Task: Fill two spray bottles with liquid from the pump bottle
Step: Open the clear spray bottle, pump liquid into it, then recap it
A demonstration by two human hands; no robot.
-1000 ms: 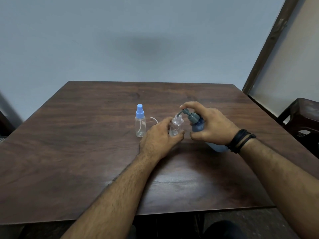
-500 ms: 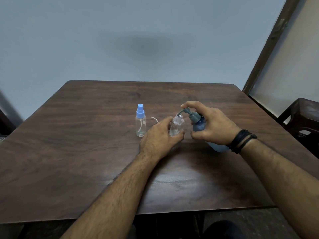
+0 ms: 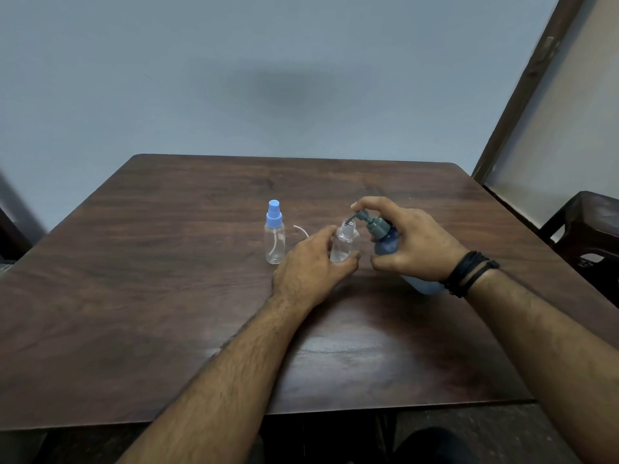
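Little has shifted since the earlier frames: both hands keep their holds, and the pump bottle's nozzle stays over the open spray bottle's mouth, the forefinger staying on the pump head.

The left hand (image 3: 310, 266) wraps its thumb and fingers round the uncapped clear spray bottle (image 3: 343, 244), which stands upright on the dark wooden table (image 3: 167, 296); the fingertips meet the bottle low on its body, and a little clear liquid seems to sit at its base, though the hand hides most of it. Just right of that grip, the right hand (image 3: 415, 242) curls round the blue pump bottle (image 3: 387, 242), which tilts toward the left hand so that its grey pump head (image 3: 366, 219) reaches across, spout pointing into the open neck. The forefinger lies along the top of the pump head, and the thumb closes under the bottle's shoulder. Black wristbands (image 3: 469, 272) circle the right wrist.

Left of the left hand's grip, near but apart, stands the 2nd spray bottle (image 3: 275, 237), upright with its blue sprayer cap on. Between the 2 spray bottles, beyond the left knuckles, a thin white dip tube (image 3: 301, 229) lies on the table.
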